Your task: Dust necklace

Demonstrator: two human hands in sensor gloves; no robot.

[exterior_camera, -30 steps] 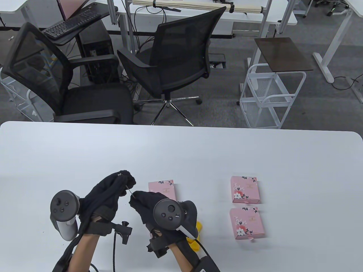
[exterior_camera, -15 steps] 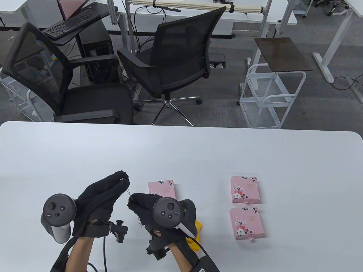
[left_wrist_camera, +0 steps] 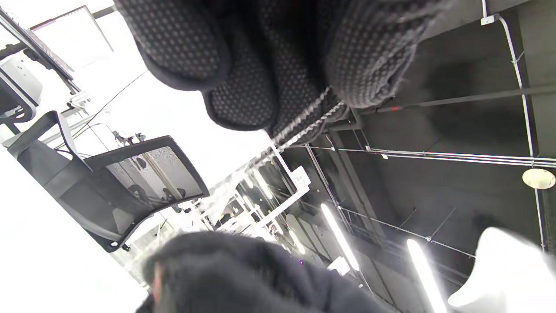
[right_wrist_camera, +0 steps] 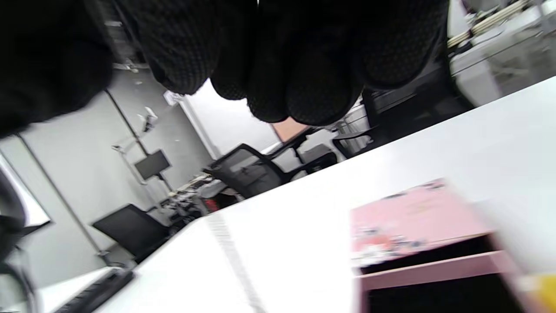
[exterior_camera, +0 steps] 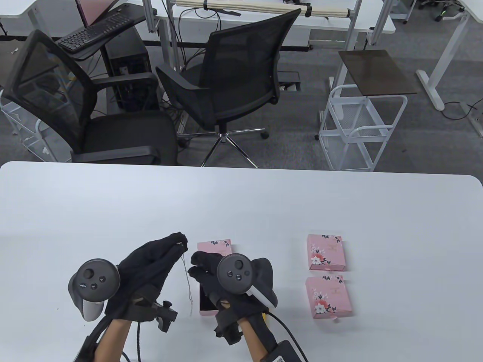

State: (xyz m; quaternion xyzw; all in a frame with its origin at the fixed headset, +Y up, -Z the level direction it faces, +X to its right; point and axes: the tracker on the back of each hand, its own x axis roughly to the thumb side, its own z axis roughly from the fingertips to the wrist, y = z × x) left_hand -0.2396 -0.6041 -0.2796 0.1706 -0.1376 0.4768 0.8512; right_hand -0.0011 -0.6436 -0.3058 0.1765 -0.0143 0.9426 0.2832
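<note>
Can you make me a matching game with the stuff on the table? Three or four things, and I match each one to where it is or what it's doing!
Things:
1. necklace
2. open box
3. two shut boxes
4. left hand

Places or states:
A. side by side on the table's right part
B. pinching a chain at its fingertips
C. hanging down, thin and silvery
D. under the right hand, drawer pulled out

Pairs: 1-C, 2-D, 3-A, 4-B
</note>
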